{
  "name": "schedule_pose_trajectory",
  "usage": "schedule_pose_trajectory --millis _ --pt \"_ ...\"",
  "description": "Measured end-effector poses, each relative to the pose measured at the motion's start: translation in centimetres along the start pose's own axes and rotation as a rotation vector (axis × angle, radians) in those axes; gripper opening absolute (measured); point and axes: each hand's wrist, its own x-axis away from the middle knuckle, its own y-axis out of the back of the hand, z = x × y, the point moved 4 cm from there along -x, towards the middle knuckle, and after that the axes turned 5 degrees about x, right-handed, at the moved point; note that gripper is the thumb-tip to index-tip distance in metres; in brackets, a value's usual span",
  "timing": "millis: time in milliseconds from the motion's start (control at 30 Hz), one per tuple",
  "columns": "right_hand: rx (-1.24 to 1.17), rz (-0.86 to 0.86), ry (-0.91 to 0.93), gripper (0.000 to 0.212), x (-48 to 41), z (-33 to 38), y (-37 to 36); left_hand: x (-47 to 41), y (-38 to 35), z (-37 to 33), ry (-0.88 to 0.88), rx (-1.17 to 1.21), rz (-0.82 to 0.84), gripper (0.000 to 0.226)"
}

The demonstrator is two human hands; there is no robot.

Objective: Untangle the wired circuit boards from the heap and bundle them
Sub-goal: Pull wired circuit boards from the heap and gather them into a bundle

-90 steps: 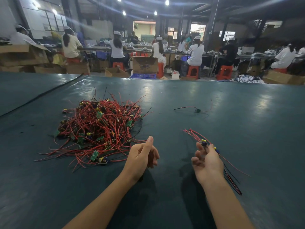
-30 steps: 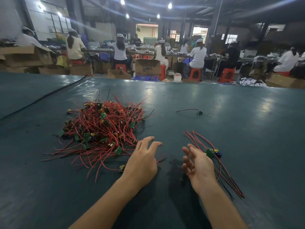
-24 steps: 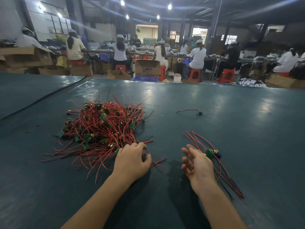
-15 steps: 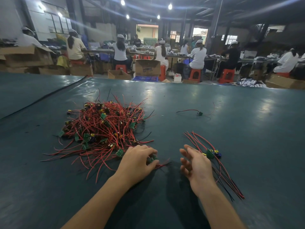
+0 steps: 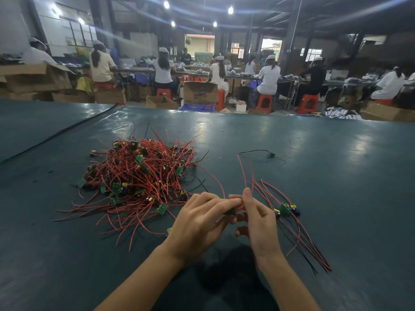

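You are working in a dim hall. Light comes from 4 small ceiling lamps (image 5: 166,4) and from bright doorways (image 5: 199,44) at the far end. The lamps smear into pale blue streaks across the top. Soft glare patches lie on the glossy table (image 5: 336,176). A dark shadow (image 5: 224,277) pools near the bottom edge. The heap (image 5: 139,171) reads sharp; the workers (image 5: 162,70) behind are soft. The wide lens bows the table's far edge and stretches the corners.

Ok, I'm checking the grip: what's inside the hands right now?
A green board peeks out between fingertips of the left hand; its red wires rise from the pinch of the right hand. Fingers cover the rest of the board.
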Motion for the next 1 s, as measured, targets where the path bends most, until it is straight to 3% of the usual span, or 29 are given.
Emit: schedule_pose_trajectory --millis 100,200,367,467,567,633,767,1000 --pt "0.051 -0.057 0.045 0.023 -0.1 -0.2 0.2 0.0 -0.1 -0.1 0.011 0.011 0.014 0.035" --pt "0.060 -0.136 0.056 0.022 -0.2 -0.1 0.9 0.0 0.1 -0.1 0.072 0.083 -0.034 0.008" --pt "0.001 -0.126 0.073 0.017 0.1 0.3 0.4 0.1 -0.5 0.0 0.274 0.143 0.073 0.049" --pt "-0.026 -0.090 0.105 0.021 0.2 0.5 -0.1 0.5 -1.6 0.7 0.629 0.376 0.175 0.071" --pt "-0.006 -0.057 0.137 0.022 0.3 0.4 -0.2 0.9 -2.0 1.6 0.889 0.523 0.140 0.081" --pt "-0.001 -0.017 0.146 0.021 0.2 0.2 -0.4 1.0 -2.0 2.1 0.954 0.558 0.096 0.075" --pt "0.032 0.007 0.147 0.021 0.0 -0.3 -0.7 1.2 -2.2 2.6 1.007 0.608 0.025 0.038" --pt "0.082 -0.095 0.039 0.023 -0.4 -1.2 0.1 1.3 -2.1 3.1 1.028 0.621 -0.033 0.027"
